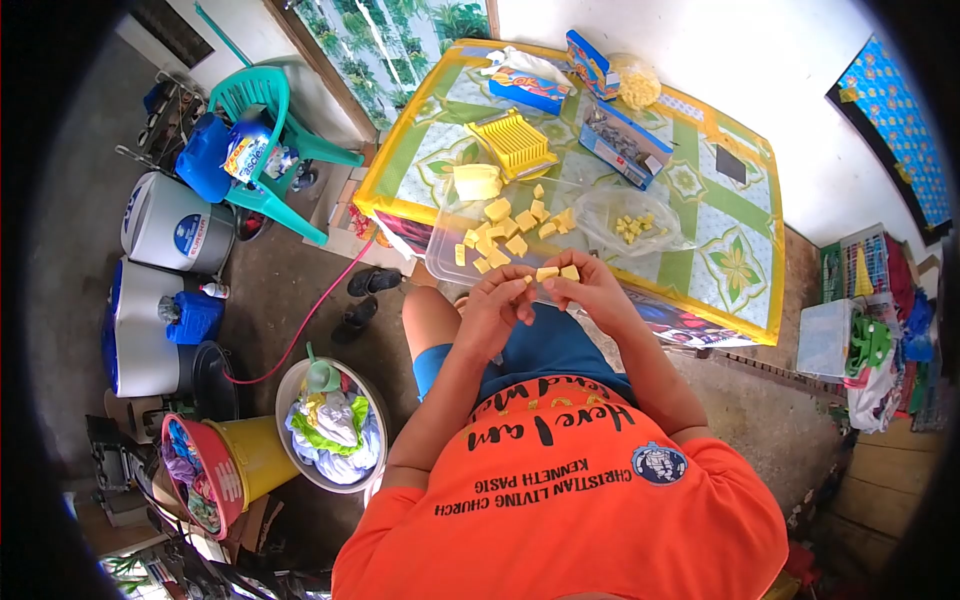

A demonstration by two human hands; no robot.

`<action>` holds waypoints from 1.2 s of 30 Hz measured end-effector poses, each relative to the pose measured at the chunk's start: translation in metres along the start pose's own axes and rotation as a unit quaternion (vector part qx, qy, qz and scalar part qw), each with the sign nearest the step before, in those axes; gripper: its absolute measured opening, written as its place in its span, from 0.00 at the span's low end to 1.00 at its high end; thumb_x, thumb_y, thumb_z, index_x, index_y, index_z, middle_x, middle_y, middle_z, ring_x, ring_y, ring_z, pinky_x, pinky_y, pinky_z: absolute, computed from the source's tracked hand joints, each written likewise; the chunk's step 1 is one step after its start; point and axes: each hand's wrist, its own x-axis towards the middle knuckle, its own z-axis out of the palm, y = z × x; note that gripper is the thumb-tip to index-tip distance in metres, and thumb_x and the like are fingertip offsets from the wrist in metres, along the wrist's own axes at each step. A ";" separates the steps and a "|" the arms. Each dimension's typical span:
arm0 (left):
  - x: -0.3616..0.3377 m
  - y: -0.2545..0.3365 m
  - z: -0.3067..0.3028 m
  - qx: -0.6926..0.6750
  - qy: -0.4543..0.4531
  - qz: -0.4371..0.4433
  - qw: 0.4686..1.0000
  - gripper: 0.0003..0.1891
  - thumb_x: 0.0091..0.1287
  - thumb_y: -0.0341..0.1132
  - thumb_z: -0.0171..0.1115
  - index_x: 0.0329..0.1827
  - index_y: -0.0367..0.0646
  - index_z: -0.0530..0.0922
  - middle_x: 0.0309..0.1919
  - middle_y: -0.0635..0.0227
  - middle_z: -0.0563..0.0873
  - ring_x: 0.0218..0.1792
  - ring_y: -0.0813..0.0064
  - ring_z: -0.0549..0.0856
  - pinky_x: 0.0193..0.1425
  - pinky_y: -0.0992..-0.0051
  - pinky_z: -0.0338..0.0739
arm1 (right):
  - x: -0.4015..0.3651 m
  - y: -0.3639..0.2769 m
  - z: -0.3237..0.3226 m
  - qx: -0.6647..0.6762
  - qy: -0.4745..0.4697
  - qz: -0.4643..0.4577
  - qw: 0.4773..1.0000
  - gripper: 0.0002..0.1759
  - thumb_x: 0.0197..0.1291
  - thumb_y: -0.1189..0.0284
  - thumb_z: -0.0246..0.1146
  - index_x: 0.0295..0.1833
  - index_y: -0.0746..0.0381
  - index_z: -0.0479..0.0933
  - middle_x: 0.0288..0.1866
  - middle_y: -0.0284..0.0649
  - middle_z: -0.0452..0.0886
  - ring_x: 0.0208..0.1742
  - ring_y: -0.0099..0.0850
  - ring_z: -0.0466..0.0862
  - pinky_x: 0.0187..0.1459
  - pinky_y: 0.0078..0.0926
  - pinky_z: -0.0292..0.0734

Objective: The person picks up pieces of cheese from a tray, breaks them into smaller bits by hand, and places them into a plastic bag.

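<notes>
Over the near edge of a clear plastic tray point(446, 240), my left hand point(493, 312) pinches a small yellow piece point(528, 280) that looks like cheese. Close beside it, my right hand point(598, 300) has its thumb and fingers closed on yellow cheese-like cubes point(547, 273). Several loose cubes point(497, 210) lie scattered in the tray. A larger pale yellow block point(477, 182) rests at the tray's far end, next to a yellow slotted rack point(512, 143). To the right, a clear plastic bag point(665, 240) contains smaller yellow pieces point(633, 228).
On the patterned tablecloth point(740, 262) are a blue box point(528, 90), an open blue box with grey contents point(625, 145), and a round container of yellow pieces point(637, 82). A green chair point(250, 92) and a laundry basin point(335, 425) stand to the left.
</notes>
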 end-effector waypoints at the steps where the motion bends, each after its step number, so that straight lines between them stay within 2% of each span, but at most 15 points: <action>1: 0.001 -0.001 -0.001 -0.008 -0.002 -0.001 1.000 0.10 0.66 0.29 0.54 0.48 0.36 0.76 0.32 0.65 0.81 0.25 0.77 0.77 0.31 0.74 0.77 | 0.000 0.000 -0.001 0.003 -0.002 -0.001 1.000 0.12 0.58 0.71 0.67 0.45 0.63 0.75 0.32 0.32 0.80 0.28 0.15 0.74 0.28 0.14 0.69; 7: 0.004 -0.001 0.001 -0.029 -0.016 -0.019 0.999 0.14 0.63 0.29 0.51 0.51 0.34 0.73 0.34 0.63 0.81 0.25 0.75 0.78 0.32 0.71 0.78 | -0.001 -0.002 0.000 -0.009 -0.007 0.007 1.000 0.12 0.57 0.70 0.68 0.42 0.62 0.75 0.29 0.31 0.80 0.27 0.15 0.74 0.26 0.13 0.67; 16: 0.008 -0.008 -0.001 -0.038 0.012 -0.040 0.998 0.16 0.66 0.33 0.46 0.52 0.33 0.73 0.35 0.63 0.81 0.26 0.75 0.78 0.33 0.71 0.77 | 0.000 -0.001 -0.002 -0.023 0.006 0.006 1.000 0.13 0.57 0.67 0.69 0.41 0.62 0.75 0.27 0.30 0.78 0.25 0.14 0.72 0.25 0.13 0.65; 19: 0.008 -0.005 0.000 -0.032 0.011 -0.052 0.998 0.15 0.68 0.33 0.50 0.52 0.33 0.73 0.33 0.65 0.81 0.25 0.77 0.77 0.32 0.73 0.77 | 0.002 0.004 -0.004 -0.029 0.017 0.004 0.999 0.09 0.59 0.69 0.67 0.40 0.61 0.76 0.23 0.28 0.74 0.23 0.15 0.71 0.25 0.14 0.65; 22: 0.006 -0.008 0.003 0.048 0.017 -0.029 0.998 0.13 0.69 0.33 0.55 0.51 0.34 0.75 0.32 0.67 0.81 0.24 0.80 0.77 0.31 0.76 0.76 | 0.001 0.005 -0.006 -0.036 0.009 0.011 0.999 0.10 0.58 0.70 0.67 0.40 0.62 0.76 0.25 0.28 0.76 0.24 0.15 0.72 0.26 0.14 0.66; 25: 0.006 -0.009 0.006 0.071 0.021 -0.021 0.997 0.12 0.69 0.33 0.60 0.51 0.36 0.76 0.31 0.69 0.81 0.24 0.82 0.76 0.29 0.78 0.75 | 0.001 0.008 -0.007 -0.060 0.008 0.009 0.998 0.10 0.58 0.70 0.67 0.41 0.63 0.76 0.27 0.29 0.78 0.26 0.15 0.74 0.27 0.13 0.67; 36: 0.004 -0.011 0.001 0.069 0.013 -0.004 0.998 0.11 0.70 0.33 0.55 0.50 0.36 0.78 0.31 0.68 0.81 0.24 0.81 0.75 0.29 0.77 0.75 | -0.002 0.008 -0.004 -0.019 -0.026 0.022 0.999 0.11 0.58 0.68 0.67 0.41 0.64 0.77 0.30 0.30 0.80 0.27 0.15 0.74 0.28 0.14 0.69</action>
